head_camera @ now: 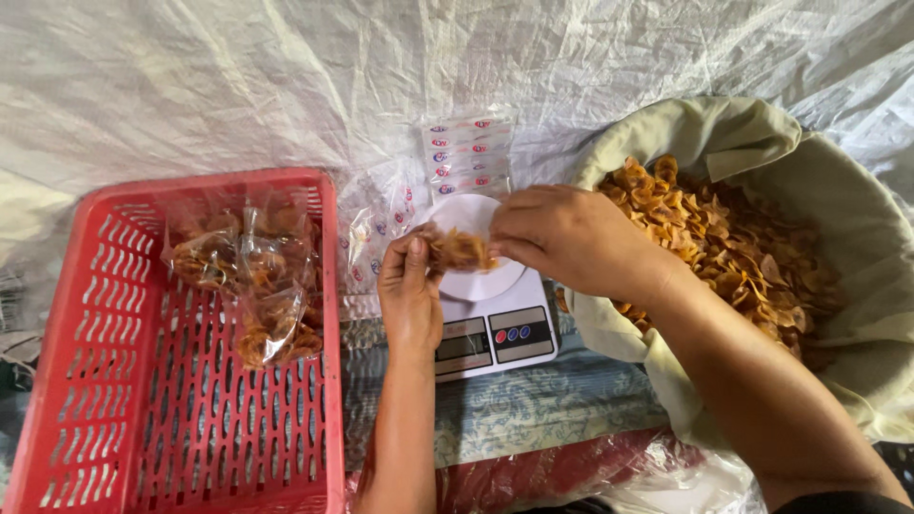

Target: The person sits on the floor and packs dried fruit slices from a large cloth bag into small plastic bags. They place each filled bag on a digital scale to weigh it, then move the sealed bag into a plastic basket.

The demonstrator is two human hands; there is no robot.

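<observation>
Two bare hands meet above a white scale (495, 328). The left hand (409, 290) pinches a small clear bag (459, 249) of brown chips; the right hand (571, 238) closes its fingers on the bag's top. A cloth-lined basket (838, 219) of chips (733, 247) sits right. A red crate (86, 381) with filled bags (257, 276) sits left.

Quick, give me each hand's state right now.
Left hand: closed, holding a small clear bag of chips above the scale.
Right hand: closed, pinching the same bag's other side.
</observation>
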